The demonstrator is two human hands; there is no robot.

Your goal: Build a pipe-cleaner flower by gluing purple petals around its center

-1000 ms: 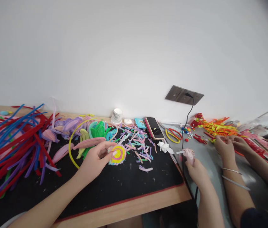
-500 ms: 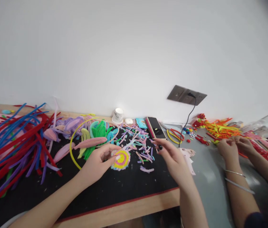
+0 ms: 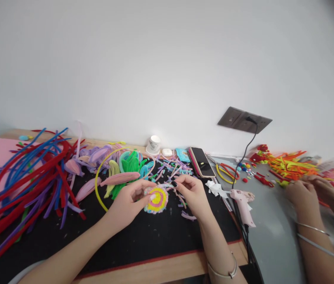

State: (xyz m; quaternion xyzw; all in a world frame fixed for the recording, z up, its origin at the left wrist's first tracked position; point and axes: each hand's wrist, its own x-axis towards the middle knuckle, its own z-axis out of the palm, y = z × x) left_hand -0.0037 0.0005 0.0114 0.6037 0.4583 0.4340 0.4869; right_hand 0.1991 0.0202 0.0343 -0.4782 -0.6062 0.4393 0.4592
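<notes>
My left hand (image 3: 128, 201) pinches a round coiled pipe-cleaner disc (image 3: 156, 200), yellow at the centre with pink and pale rings, just above the black mat (image 3: 143, 236). My right hand (image 3: 192, 193) is at the disc's upper right edge, its fingers pinched on a thin pale strand (image 3: 167, 184) that meets the disc. A pink glue gun (image 3: 242, 201) lies on the grey surface to the right of my right hand, its black cord running off the table's edge.
Long red, blue and purple pipe cleaners (image 3: 27, 177) pile up at the left. Cut scraps (image 3: 167, 167), a yellow hoop (image 3: 102, 177), a phone (image 3: 202, 161), a white cup (image 3: 154, 144) and scissors (image 3: 226, 171) lie behind. Another person's hands (image 3: 303, 191) work at the right.
My right hand let go of the glue gun, which now lies on the grey surface, and moved left to the disc. The view shifted slightly.
</notes>
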